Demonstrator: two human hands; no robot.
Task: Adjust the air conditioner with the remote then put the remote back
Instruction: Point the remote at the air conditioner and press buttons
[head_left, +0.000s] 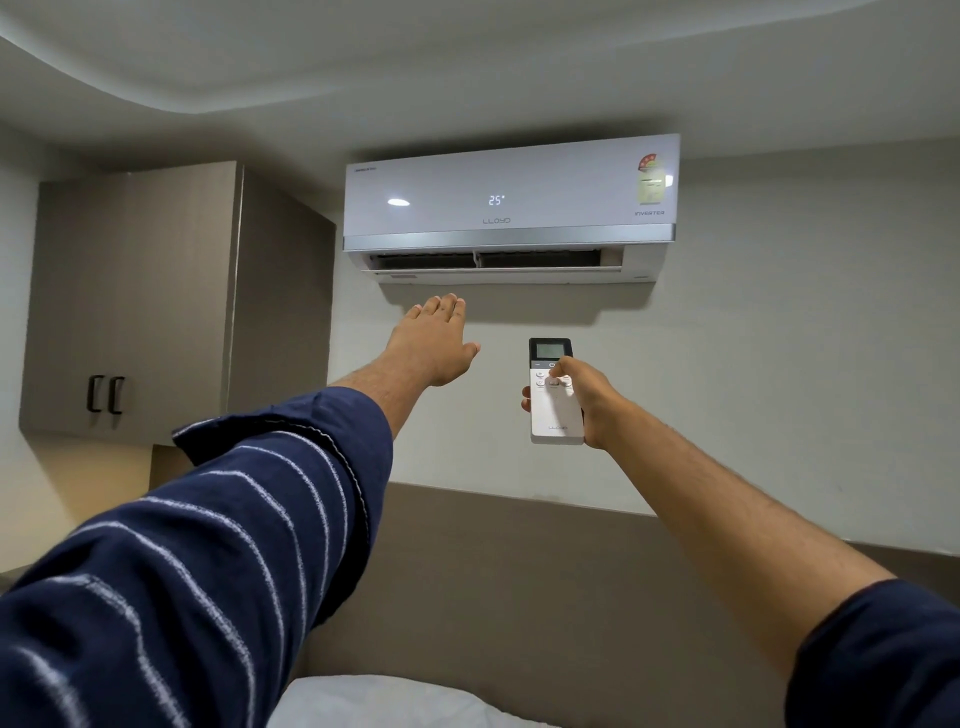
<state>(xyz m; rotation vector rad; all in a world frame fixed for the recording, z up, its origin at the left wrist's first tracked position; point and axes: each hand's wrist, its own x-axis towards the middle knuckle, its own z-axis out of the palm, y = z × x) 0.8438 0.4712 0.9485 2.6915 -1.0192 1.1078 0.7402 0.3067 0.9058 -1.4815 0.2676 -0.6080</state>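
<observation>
A white wall-mounted air conditioner (511, 208) hangs high on the wall, its front panel showing 25° and its lower flap open. My right hand (589, 397) holds a white remote (555, 410) upright below the unit, thumb resting on the buttons under its small screen. My left hand (434, 340) is stretched up flat, palm away from me, fingers together, just below the left part of the air outlet and holding nothing.
A brown wall cabinet (140, 296) with two dark handles hangs to the left of the unit. A brown padded headboard (519, 571) runs along the wall below, and a white pillow (384, 701) lies at the bottom edge.
</observation>
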